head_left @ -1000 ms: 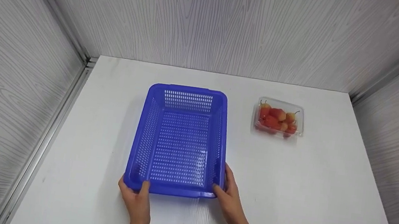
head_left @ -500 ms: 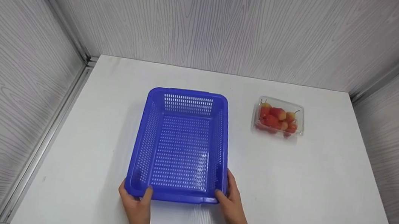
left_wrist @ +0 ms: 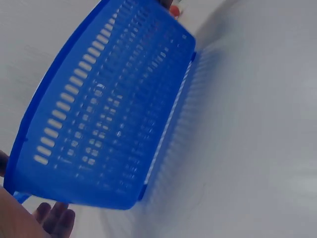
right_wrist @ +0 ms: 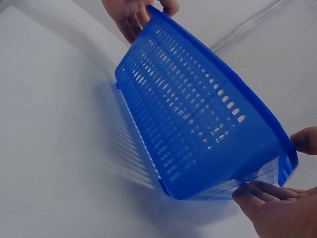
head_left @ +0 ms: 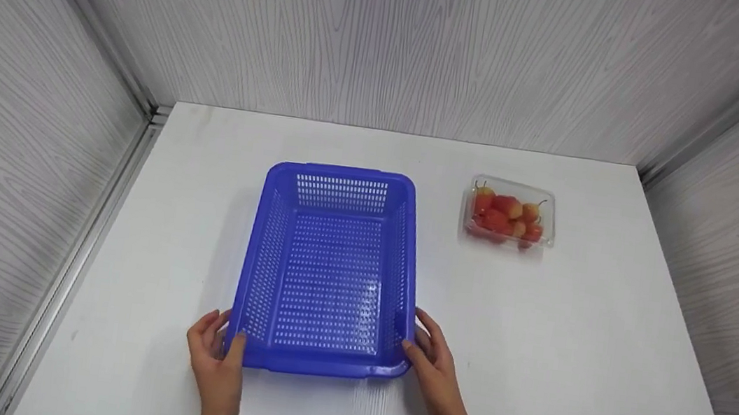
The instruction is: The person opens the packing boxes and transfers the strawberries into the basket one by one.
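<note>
A blue rectangular plastic basket [head_left: 332,280] with perforated walls and floor sits on the white table, with nothing inside it. At its near left corner, my left hand [head_left: 217,368] has the thumb over the rim and the fingers along the outside. My right hand [head_left: 438,385] holds the near right corner, thumb on the rim. The right wrist view shows the right fingers [right_wrist: 255,196] against the outer wall, below the rim. Seen from the left wrist, the left fingertips [left_wrist: 62,220] are curled beside the basket's end, partly apart from it.
To the right of the basket, further back, lies a clear plastic box [head_left: 546,219] with several small red and yellow fruits with stems [head_left: 507,207]. Grey wood-patterned panels [head_left: 390,41] enclose the table at the back and both sides.
The basket has come slightly toward me over the second. My left hand has shifted left, from the near rim round to the corner, its fingers more spread. The right hand keeps its corner.
</note>
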